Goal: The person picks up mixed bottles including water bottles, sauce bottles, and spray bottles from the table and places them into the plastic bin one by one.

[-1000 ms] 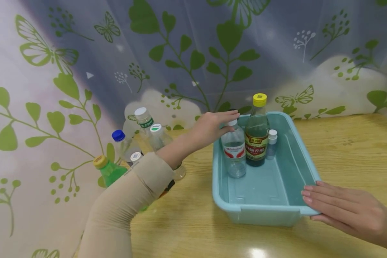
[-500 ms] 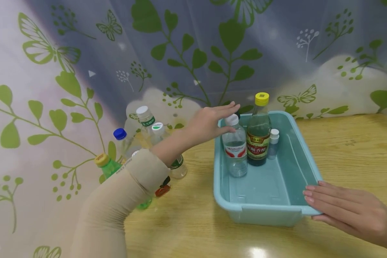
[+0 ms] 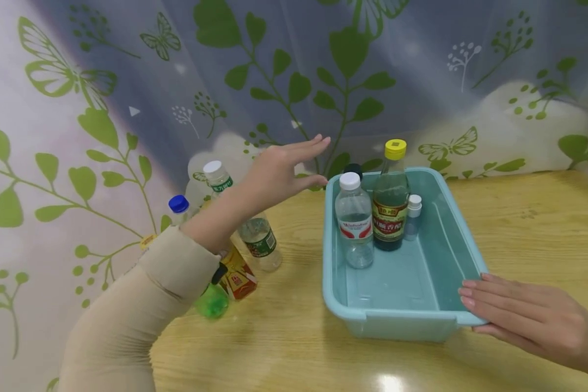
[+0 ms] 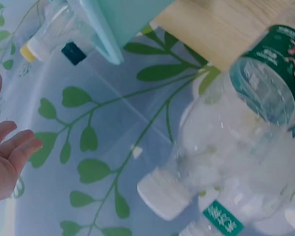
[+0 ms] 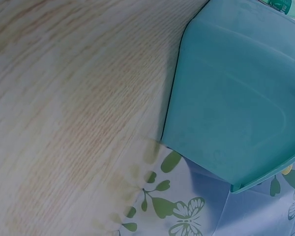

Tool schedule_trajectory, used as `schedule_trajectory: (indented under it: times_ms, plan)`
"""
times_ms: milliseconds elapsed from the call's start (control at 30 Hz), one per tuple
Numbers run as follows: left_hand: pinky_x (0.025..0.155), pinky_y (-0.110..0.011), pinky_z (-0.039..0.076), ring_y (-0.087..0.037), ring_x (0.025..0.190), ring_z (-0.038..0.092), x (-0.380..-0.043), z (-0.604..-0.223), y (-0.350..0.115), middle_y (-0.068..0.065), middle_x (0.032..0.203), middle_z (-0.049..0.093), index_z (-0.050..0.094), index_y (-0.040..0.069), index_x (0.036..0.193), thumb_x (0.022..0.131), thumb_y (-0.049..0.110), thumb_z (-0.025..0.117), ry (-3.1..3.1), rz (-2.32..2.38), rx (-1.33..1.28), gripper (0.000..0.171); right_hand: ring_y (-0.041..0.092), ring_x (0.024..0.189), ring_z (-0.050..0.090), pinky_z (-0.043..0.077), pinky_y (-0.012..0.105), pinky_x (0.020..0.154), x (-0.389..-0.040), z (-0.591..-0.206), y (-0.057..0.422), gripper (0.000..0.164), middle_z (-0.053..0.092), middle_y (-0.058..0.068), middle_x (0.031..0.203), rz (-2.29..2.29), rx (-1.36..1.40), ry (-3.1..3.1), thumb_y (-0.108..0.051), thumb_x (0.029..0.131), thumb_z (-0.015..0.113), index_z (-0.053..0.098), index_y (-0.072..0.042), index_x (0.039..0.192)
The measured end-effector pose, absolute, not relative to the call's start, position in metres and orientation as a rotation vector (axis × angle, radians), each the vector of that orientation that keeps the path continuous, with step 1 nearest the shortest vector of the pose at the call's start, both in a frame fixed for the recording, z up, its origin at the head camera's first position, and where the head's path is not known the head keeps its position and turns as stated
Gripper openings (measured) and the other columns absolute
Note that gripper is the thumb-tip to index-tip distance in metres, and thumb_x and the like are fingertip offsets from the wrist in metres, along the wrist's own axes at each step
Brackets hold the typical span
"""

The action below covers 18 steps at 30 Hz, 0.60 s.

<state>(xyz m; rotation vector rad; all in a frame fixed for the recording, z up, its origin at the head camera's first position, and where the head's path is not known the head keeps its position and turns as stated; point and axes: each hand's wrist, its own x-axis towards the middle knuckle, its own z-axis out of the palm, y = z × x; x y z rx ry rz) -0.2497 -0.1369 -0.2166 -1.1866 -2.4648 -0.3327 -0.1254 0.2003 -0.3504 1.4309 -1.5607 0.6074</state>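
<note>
My left hand hovers left of the light-blue plastic bin, fingers extended, thumb apart, nothing held. In the left wrist view the same hand shows at the left edge, bare. Inside the bin a clear water bottle with a white cap and red-and-white label stands upright. Beside it are a dark vinegar bottle with a yellow cap and a small white-capped bottle. A black cap peeks out behind the water bottle. My right hand rests with straight fingers on the bin's near right corner.
Left of the bin, partly behind my left forearm, several bottles stand on the wooden table: a clear green-labelled one, a green one, a yellow-and-red pack and a blue-capped one. A leaf-patterned curtain hangs behind.
My left hand has moved left, away from the water bottle's top, uncovering its white cap and coming closer to the bottles on the left. The right hand stays on the bin's corner.
</note>
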Motion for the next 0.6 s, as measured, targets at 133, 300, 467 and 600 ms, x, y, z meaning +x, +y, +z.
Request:
schedule_trajectory:
  times_ms: [133,300,467,600]
  plan:
    - [0.055,-0.028,0.044,-0.022,0.046,0.05,-0.247,-0.211,-0.147,-0.014,0.136,0.052,0.051,0.004,0.135,0.083,0.024,0.073,-2.479,-0.391,-1.143,0.06,0.017,0.114,0.061,0.04,0.025,0.104,-0.124,-0.352,0.2,0.03,0.071,0.014,0.104,0.6,1.423,-1.549,-0.02,0.096,0.056,0.07,0.005,0.108]
    - [0.068,-0.036,0.05,-0.03,0.093,0.066,-0.242,-0.204,-0.161,-0.012,0.138,0.051,0.047,0.007,0.139,0.085,0.025,0.071,-2.597,-0.456,-0.946,0.062,0.022,0.104,0.066,0.043,0.03,0.102,-0.13,-0.362,0.201,0.029,0.071,0.017,0.101,0.594,1.41,-1.467,-0.019,0.095,0.059,0.071,0.006,0.104]
    - [0.057,-0.034,0.039,-0.032,0.068,0.059,-0.24,-0.203,-0.176,-0.006,0.142,0.047,0.04,0.016,0.144,0.088,0.035,0.067,-2.811,-0.425,-0.689,0.065,0.024,0.099,0.068,0.045,0.032,0.099,-0.134,-0.365,0.2,0.028,0.071,0.018,0.099,0.602,1.406,-1.414,-0.017,0.094,0.06,0.071,0.007,0.102]
    - [0.06,-0.037,0.043,-0.029,0.057,0.052,-0.24,-0.208,-0.189,-0.009,0.136,0.054,0.04,0.017,0.145,0.09,0.035,0.064,-2.918,-0.395,-0.565,0.063,0.024,0.098,0.068,0.046,0.033,0.098,-0.134,-0.365,0.199,0.028,0.071,0.018,0.098,0.616,1.408,-1.394,-0.017,0.093,0.061,0.071,0.007,0.102]
